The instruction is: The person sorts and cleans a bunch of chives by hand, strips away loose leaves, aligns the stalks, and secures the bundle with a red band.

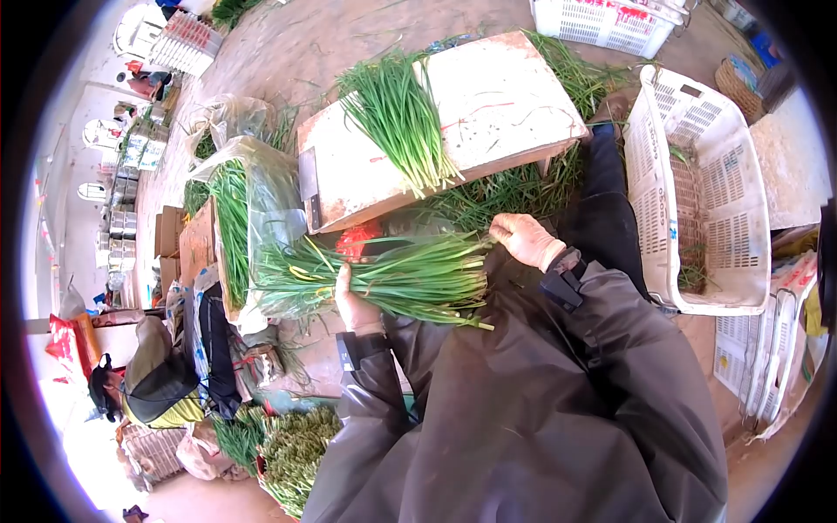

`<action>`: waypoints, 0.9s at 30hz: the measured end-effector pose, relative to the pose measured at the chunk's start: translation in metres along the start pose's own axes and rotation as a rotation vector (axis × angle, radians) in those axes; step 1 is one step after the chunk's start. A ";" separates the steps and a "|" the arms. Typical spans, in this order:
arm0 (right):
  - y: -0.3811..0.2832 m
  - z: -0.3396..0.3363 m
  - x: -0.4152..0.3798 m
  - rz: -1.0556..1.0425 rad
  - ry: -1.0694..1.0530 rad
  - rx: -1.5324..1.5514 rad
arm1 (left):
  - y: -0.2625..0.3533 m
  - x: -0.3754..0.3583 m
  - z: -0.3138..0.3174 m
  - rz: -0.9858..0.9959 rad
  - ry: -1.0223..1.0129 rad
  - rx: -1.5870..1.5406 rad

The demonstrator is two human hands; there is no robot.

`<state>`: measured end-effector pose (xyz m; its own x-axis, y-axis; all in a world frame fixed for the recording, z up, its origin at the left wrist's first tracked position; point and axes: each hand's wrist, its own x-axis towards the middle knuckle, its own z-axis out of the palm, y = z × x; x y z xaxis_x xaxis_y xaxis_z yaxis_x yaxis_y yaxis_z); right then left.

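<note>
Chives (392,279) are lying across my lap in a bundle, and I am gripping them at mid-length with my left hand (353,305), fingers wrapped under. My right hand (523,240) is pressing closed against the cut ends, squaring them. I judge it best to be keeping the left grip firm while tapping the ends flush. Beyond, another bunch (397,122) is resting on the board (488,96), with a crate (697,192) sitting to the right.

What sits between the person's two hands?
In the head view, a bundle of green chives spans the gap: left hand grips it mid-length, right hand sits at its cut ends. Nothing else lies between them.
</note>
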<state>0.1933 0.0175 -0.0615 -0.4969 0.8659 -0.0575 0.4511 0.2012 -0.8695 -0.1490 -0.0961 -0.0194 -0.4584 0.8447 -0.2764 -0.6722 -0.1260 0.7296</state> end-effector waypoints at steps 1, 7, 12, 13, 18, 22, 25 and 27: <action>-0.002 0.000 -0.001 -0.014 -0.036 -0.077 | 0.001 -0.001 0.001 0.010 0.009 0.012; -0.034 0.043 0.005 -0.252 0.151 -0.487 | 0.000 -0.001 0.006 0.014 0.026 0.082; -0.058 0.032 0.021 -0.161 0.165 -0.295 | -0.002 -0.001 0.007 0.065 0.050 0.105; -0.043 0.024 0.024 -0.114 0.239 -0.297 | -0.001 -0.004 0.008 0.059 0.068 0.106; 0.039 0.000 0.001 0.165 0.220 -0.496 | -0.003 0.001 -0.014 0.061 0.090 0.075; 0.066 0.002 -0.021 0.309 0.098 -0.503 | -0.002 0.003 -0.016 0.065 0.085 0.066; 0.061 0.008 -0.025 0.096 0.112 -0.261 | -0.001 0.000 -0.009 0.048 0.057 0.047; 0.043 0.007 -0.010 0.105 0.055 0.047 | -0.002 0.001 -0.010 0.055 0.054 0.064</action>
<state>0.2125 0.0140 -0.1021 -0.4065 0.9052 -0.1238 0.4630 0.0873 -0.8820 -0.1544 -0.1000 -0.0273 -0.5254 0.8080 -0.2666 -0.6074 -0.1368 0.7825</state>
